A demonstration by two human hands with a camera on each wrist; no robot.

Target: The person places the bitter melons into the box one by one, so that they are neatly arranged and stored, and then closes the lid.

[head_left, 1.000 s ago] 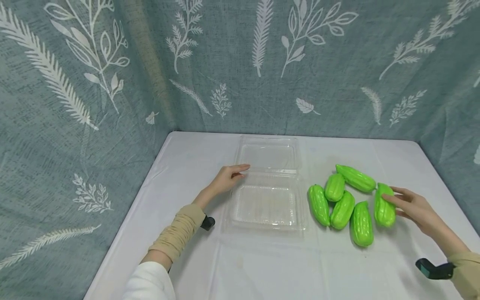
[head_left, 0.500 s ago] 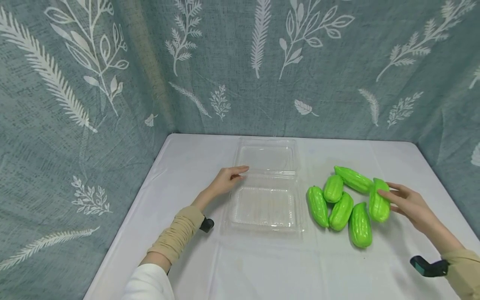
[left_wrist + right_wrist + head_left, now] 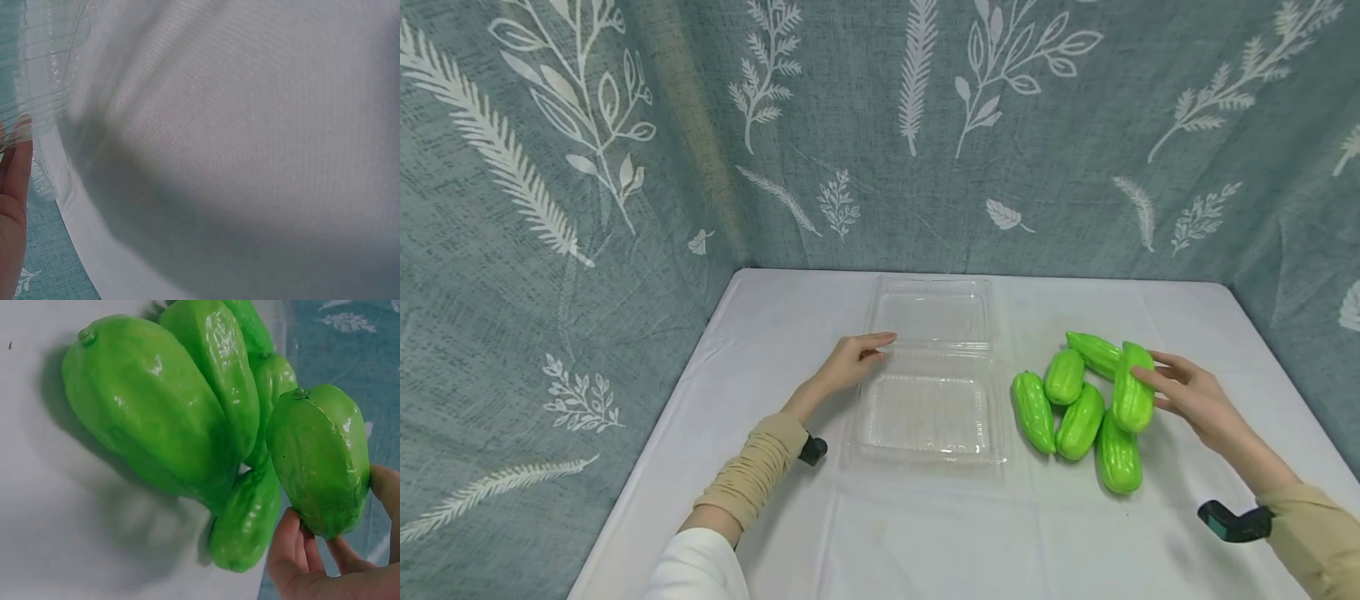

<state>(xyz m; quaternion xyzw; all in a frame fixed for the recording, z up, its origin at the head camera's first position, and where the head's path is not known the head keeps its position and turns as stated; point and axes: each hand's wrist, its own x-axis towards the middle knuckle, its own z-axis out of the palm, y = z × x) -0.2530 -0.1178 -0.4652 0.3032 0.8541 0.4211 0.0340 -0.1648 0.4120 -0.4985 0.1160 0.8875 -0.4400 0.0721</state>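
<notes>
A clear plastic clamshell box (image 3: 925,460) lies opened flat on the table. At the left side of its hinge my left hand (image 3: 844,361) rests, index finger stretched onto the plastic. In the left wrist view, fingertips show at the ridged plastic (image 3: 44,75). My right hand (image 3: 1198,396) holds a bright green, ribbed bitter melon (image 3: 1132,390) above the table, thumb on one side and fingers on the other. Several more bitter melons lie beneath and left of it, among them the leftmost one (image 3: 1033,412) and a front one (image 3: 1118,458). The held one partly covers the far one (image 3: 1092,354).
A white cloth covers the table (image 3: 940,533). A grey-green curtain (image 3: 880,208) with white leaf prints hangs behind it and along the sides. The bitter melons lie close together just right of the box.
My right hand has lifted the bitter melon and carried it left and away from me, over the others. The left hand has stayed at the box.
</notes>
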